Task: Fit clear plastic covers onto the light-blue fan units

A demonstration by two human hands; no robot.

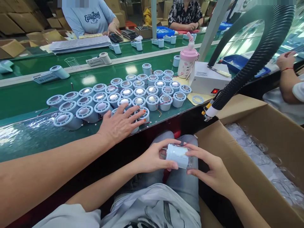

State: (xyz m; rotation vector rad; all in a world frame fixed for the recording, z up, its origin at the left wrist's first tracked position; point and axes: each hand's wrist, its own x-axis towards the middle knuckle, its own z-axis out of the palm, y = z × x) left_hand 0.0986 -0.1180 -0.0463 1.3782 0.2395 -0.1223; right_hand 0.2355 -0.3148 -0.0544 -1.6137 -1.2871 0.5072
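Above my lap, a light blue cylindrical fan housing [177, 155] lies on its side between my two hands. My left hand [163, 158] grips its left end with thumb and fingers. A clear plastic cup [190, 162] covers the right end, and the fingers of my right hand [201, 158] close round it. A thin dark wire shows along the top of the housing. On the green bench, several matching blue housings [139, 91] stand in rows with round silver discs on top. Another person's hand [121, 123] rests on the nearest of them.
An open carton [237, 167] of clear cups stands at my right. Over its corner hangs a black hose [256, 63] with a metal tip, beside a white box [209, 77] with a red switch. A pink-lidded bottle [187, 61] is behind. Two people sit across the conveyor.
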